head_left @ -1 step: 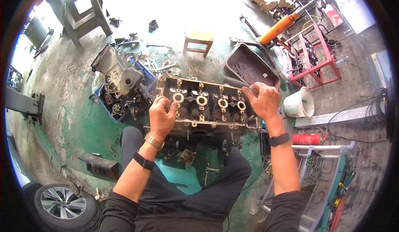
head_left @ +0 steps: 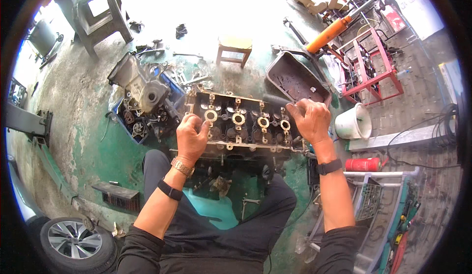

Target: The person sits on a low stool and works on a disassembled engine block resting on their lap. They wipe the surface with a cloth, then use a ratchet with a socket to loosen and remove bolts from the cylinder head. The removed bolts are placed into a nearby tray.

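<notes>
An engine cylinder head [head_left: 251,120] lies in front of me above my knees, its row of pale metal rings and dark cavities facing up. My left hand [head_left: 191,136] is closed around its left end, the thumb along the side. At the opposite end my right hand [head_left: 314,120] grips the far right corner, with its fingers curled and partly hidden. A dark ribbed, hose-like piece [head_left: 276,98] runs along the far edge toward my right fingers; whether they touch it I cannot tell. Beneath the head, dark parts show only in part.
A blue crate [head_left: 129,125] of engine parts stands left, with loose wrenches [head_left: 189,77] beyond. Far right are a grey tub [head_left: 290,72], a white bucket [head_left: 353,121] and a red cylinder [head_left: 363,164]. A small stool [head_left: 235,44] stands ahead; a wheel [head_left: 73,239] is lower left.
The ribbed piece by the far edge looked smeared before and is sharp now. Both hands and the cylinder head stay in place.
</notes>
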`<action>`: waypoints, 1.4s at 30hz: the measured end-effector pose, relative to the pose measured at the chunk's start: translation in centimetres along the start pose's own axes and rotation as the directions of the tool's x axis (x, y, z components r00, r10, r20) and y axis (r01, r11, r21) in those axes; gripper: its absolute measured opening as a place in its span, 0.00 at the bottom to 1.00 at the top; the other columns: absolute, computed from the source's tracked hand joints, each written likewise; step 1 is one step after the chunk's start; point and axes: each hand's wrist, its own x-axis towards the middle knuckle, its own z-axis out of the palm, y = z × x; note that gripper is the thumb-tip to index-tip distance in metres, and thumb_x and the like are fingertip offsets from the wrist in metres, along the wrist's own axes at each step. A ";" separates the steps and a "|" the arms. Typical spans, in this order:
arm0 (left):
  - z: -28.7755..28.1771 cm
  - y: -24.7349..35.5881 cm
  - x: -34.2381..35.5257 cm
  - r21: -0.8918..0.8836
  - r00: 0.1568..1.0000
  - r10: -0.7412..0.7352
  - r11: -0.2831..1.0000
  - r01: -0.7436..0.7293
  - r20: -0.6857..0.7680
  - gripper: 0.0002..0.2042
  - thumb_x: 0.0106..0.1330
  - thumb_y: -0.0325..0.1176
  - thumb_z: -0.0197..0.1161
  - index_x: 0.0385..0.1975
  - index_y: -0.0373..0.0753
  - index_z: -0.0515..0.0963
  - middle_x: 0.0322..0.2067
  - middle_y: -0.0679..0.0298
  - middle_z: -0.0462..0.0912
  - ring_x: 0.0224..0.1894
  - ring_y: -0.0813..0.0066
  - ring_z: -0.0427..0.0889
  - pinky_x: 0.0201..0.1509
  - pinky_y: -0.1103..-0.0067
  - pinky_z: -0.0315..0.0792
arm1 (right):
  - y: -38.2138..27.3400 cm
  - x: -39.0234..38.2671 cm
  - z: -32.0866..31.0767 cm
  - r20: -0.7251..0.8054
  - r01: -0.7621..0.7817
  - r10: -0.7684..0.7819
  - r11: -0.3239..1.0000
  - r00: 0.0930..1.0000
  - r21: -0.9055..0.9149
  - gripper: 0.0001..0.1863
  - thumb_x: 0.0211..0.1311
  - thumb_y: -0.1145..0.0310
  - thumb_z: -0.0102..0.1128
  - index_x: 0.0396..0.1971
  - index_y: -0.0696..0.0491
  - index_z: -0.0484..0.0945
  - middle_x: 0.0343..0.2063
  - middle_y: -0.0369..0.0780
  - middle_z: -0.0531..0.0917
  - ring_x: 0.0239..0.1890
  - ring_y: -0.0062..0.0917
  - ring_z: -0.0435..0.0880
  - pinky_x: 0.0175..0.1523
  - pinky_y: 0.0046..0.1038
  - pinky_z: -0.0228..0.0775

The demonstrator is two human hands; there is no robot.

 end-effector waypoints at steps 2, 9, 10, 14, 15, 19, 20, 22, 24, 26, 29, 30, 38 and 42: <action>0.0 -0.1 0.0 0.006 1.000 -0.001 1.000 0.001 0.002 0.08 0.59 0.26 0.69 0.27 0.31 0.76 0.29 0.58 0.78 0.27 0.67 0.80 0.34 0.76 0.75 | -0.3 -0.6 -0.1 -0.065 0.060 -0.060 0.998 0.996 0.001 0.22 0.60 0.48 0.62 0.21 0.52 0.82 0.24 0.46 0.84 0.28 0.43 0.79 0.42 0.41 0.69; 0.2 -0.1 0.0 -0.016 1.000 0.002 1.000 -0.002 -0.012 0.09 0.59 0.27 0.69 0.23 0.33 0.74 0.25 0.57 0.75 0.26 0.60 0.76 0.32 0.71 0.71 | -1.3 -3.4 -0.7 -0.094 0.031 -0.022 0.995 0.995 0.095 0.21 0.61 0.53 0.63 0.16 0.53 0.79 0.22 0.43 0.83 0.38 0.41 0.80 0.65 0.47 0.54; 0.2 -0.1 0.0 -0.040 1.000 0.011 0.999 -0.012 -0.025 0.10 0.58 0.27 0.68 0.22 0.34 0.72 0.24 0.56 0.74 0.25 0.57 0.75 0.31 0.69 0.70 | -1.5 -3.8 -0.9 -0.115 0.037 -0.024 0.994 0.993 0.106 0.20 0.62 0.54 0.62 0.17 0.53 0.79 0.23 0.43 0.83 0.41 0.40 0.81 0.68 0.48 0.51; 0.2 0.0 0.0 -0.034 1.000 -0.011 0.999 0.011 -0.016 0.10 0.59 0.27 0.68 0.22 0.34 0.73 0.24 0.56 0.74 0.26 0.56 0.75 0.32 0.68 0.70 | -1.9 -5.9 -2.1 -0.029 -0.069 0.075 0.980 0.997 0.187 0.12 0.59 0.60 0.63 0.31 0.55 0.84 0.43 0.43 0.84 0.62 0.41 0.72 0.75 0.49 0.38; 0.2 0.0 0.0 -0.034 1.000 -0.008 0.999 0.007 -0.018 0.10 0.59 0.27 0.67 0.22 0.34 0.73 0.24 0.56 0.74 0.26 0.56 0.75 0.32 0.68 0.70 | -1.9 -6.3 -2.4 -0.061 -0.069 0.083 0.977 0.995 0.199 0.13 0.58 0.61 0.64 0.34 0.56 0.85 0.48 0.43 0.84 0.64 0.41 0.70 0.75 0.49 0.37; 0.2 -0.4 0.0 -0.036 0.999 0.023 0.999 -0.024 -0.026 0.09 0.58 0.26 0.67 0.22 0.33 0.73 0.24 0.56 0.74 0.26 0.56 0.75 0.33 0.68 0.70 | -1.2 -8.9 -3.5 -0.037 -0.200 0.219 0.939 0.975 0.278 0.32 0.53 0.68 0.65 0.61 0.59 0.72 0.67 0.55 0.64 0.71 0.48 0.60 0.75 0.44 0.44; 0.2 -0.4 0.0 -0.020 1.000 0.021 1.000 -0.021 -0.021 0.09 0.59 0.26 0.67 0.23 0.33 0.74 0.25 0.57 0.75 0.26 0.59 0.76 0.33 0.70 0.71 | -0.7 -9.6 -4.0 0.001 -0.196 0.203 0.944 0.979 0.267 0.41 0.52 0.72 0.65 0.68 0.58 0.61 0.69 0.58 0.58 0.73 0.47 0.57 0.75 0.39 0.48; 0.2 -0.6 -0.1 0.002 1.000 0.010 1.000 -0.010 -0.010 0.08 0.60 0.26 0.68 0.26 0.31 0.76 0.28 0.58 0.77 0.25 0.65 0.78 0.32 0.74 0.73 | 0.1 -11.4 -4.5 0.033 -0.312 0.318 0.898 0.947 0.310 0.42 0.53 0.74 0.64 0.70 0.59 0.57 0.68 0.56 0.60 0.70 0.44 0.61 0.72 0.36 0.54; 0.2 -0.7 -0.1 -0.008 1.000 0.011 1.000 -0.011 -0.011 0.08 0.60 0.26 0.68 0.26 0.31 0.75 0.28 0.58 0.77 0.25 0.65 0.77 0.32 0.75 0.73 | 1.0 -13.4 -4.8 0.121 -0.454 0.458 0.743 0.881 0.491 0.41 0.57 0.77 0.61 0.71 0.60 0.54 0.64 0.53 0.69 0.62 0.37 0.73 0.64 0.30 0.65; 0.1 -0.7 -0.1 -0.011 1.000 -0.007 1.000 0.006 -0.006 0.08 0.60 0.26 0.68 0.25 0.31 0.75 0.28 0.58 0.77 0.25 0.65 0.77 0.31 0.75 0.73 | 2.4 -14.9 -4.8 0.199 -0.521 0.524 0.589 0.828 0.618 0.37 0.62 0.80 0.56 0.71 0.59 0.54 0.53 0.44 0.81 0.46 0.23 0.82 0.47 0.19 0.74; 0.2 -0.6 -0.1 -0.033 1.000 -0.030 0.999 0.030 0.001 0.08 0.59 0.26 0.67 0.24 0.32 0.74 0.26 0.58 0.76 0.25 0.63 0.76 0.31 0.73 0.71 | 5.2 -16.6 -5.9 0.408 -0.682 0.595 0.356 0.693 0.639 0.22 0.68 0.73 0.58 0.61 0.60 0.72 0.41 0.38 0.85 0.35 0.20 0.83 0.38 0.19 0.73; 0.2 -0.5 -0.1 -0.050 0.999 -0.032 0.998 0.032 -0.012 0.09 0.59 0.26 0.67 0.22 0.33 0.73 0.25 0.57 0.75 0.25 0.59 0.75 0.31 0.70 0.70 | 6.0 -17.2 -6.2 0.389 -0.647 0.583 0.334 0.713 0.686 0.18 0.68 0.68 0.62 0.53 0.60 0.78 0.35 0.36 0.86 0.30 0.17 0.82 0.35 0.17 0.72; 0.0 -0.5 -0.2 -0.030 1.000 -0.029 0.999 0.028 -0.012 0.08 0.61 0.26 0.67 0.25 0.30 0.75 0.28 0.57 0.77 0.25 0.65 0.77 0.31 0.74 0.72 | 12.5 -18.2 -6.1 0.215 -0.655 0.621 0.685 0.754 0.319 0.18 0.58 0.75 0.65 0.50 0.58 0.79 0.38 0.39 0.84 0.40 0.25 0.82 0.49 0.29 0.74; 0.0 -0.5 -0.2 -0.019 1.000 -0.012 1.000 0.011 -0.011 0.08 0.61 0.26 0.67 0.25 0.30 0.75 0.28 0.57 0.77 0.25 0.65 0.78 0.31 0.75 0.72 | 15.0 -15.8 -4.5 0.084 -0.577 0.573 0.816 0.816 0.032 0.20 0.55 0.79 0.63 0.50 0.57 0.79 0.47 0.48 0.81 0.51 0.41 0.80 0.57 0.36 0.71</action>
